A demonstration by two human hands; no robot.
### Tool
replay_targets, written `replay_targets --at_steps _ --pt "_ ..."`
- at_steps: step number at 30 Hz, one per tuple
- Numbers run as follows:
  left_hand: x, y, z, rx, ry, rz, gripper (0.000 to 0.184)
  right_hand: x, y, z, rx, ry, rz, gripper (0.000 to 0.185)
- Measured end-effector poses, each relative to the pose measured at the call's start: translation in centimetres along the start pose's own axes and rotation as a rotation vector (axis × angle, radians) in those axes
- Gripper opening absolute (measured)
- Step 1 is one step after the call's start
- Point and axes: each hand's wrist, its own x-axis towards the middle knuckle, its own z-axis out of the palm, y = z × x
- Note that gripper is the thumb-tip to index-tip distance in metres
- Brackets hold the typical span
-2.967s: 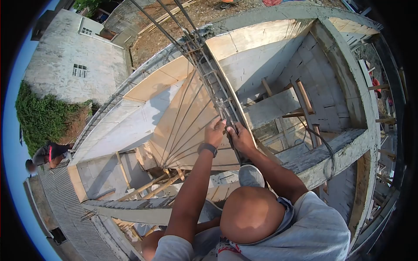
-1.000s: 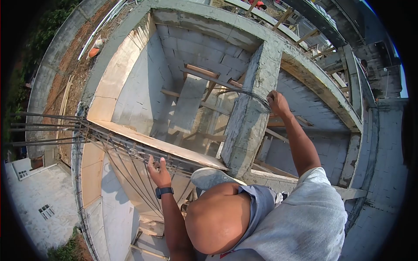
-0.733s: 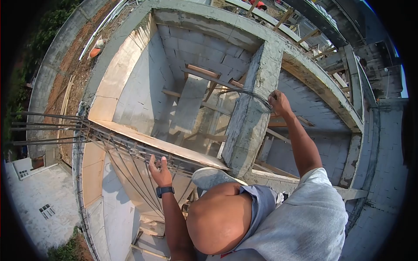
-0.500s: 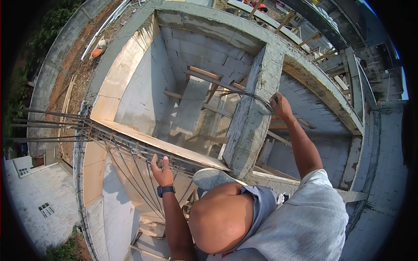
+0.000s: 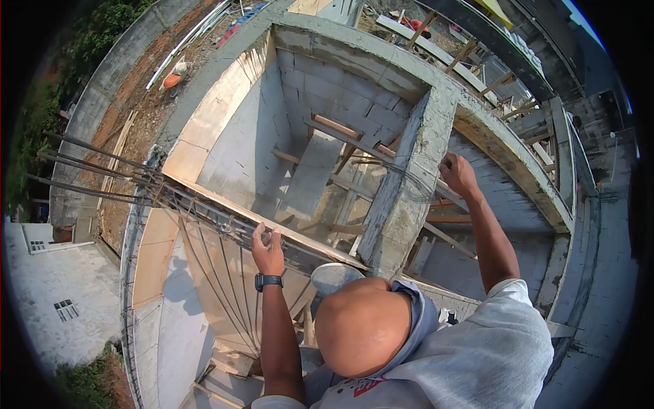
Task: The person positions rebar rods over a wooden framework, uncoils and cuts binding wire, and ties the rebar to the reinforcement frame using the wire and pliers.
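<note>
My left hand [image 5: 267, 251], with a dark watch [image 5: 268, 281] on its wrist, is raised with thumb and fingers apart. It is over the rebar cage [image 5: 225, 228], by the edge of the plywood formwork [image 5: 300, 247]. My right hand [image 5: 459, 175] has its fingers curled together just right of the concrete beam [image 5: 395, 232]. Whatever those fingers hold, if anything, is too small to make out. A loose bundle of thin wire [image 5: 412, 183] lies across the beam, close to that hand.
Deep block-walled openings lie on both sides of the beam, with timber props [image 5: 446, 238] below. Long rebar ends [image 5: 88, 163] stick out at left. My bent knee [image 5: 364, 327] and shoe [image 5: 334, 278] are near the beam's lower end. An orange helmet [image 5: 172, 80] lies on the ground outside.
My right hand has moved slightly up and right, away from the wire bundle, which now lies looser over the beam. The camera view has shifted; my left hand stays by the rebar.
</note>
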Motion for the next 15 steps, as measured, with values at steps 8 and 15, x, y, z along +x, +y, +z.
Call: replay_targets --at_steps 8,15 --pt "-1.6 2.4 6.5 0.264 -0.242 0.369 0.049 -2.2 -2.3 0.4 0.063 -0.237 -0.104 0.021" --pt "-8.1 5.0 15.3 0.216 -0.690 0.461 0.055 -3.3 -0.6 -4.7 0.288 -0.069 -0.017 0.022"
